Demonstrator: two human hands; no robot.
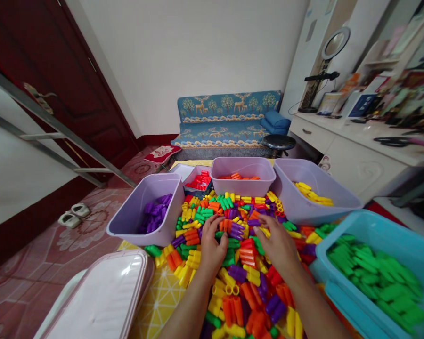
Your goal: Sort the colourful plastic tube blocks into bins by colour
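Under both hands (212, 245) (277, 247), plastic toy blocks (247, 249)

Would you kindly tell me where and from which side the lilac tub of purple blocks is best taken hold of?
Take the flared rim of the lilac tub from its outer left side: that wall stands free of the pile of coloured plastic blocks, and the lip seems to offer a firm edge.

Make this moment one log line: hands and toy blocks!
left hand: touching toy blocks | right hand: touching blocks | lilac bin: purple blocks | teal bin: green blocks
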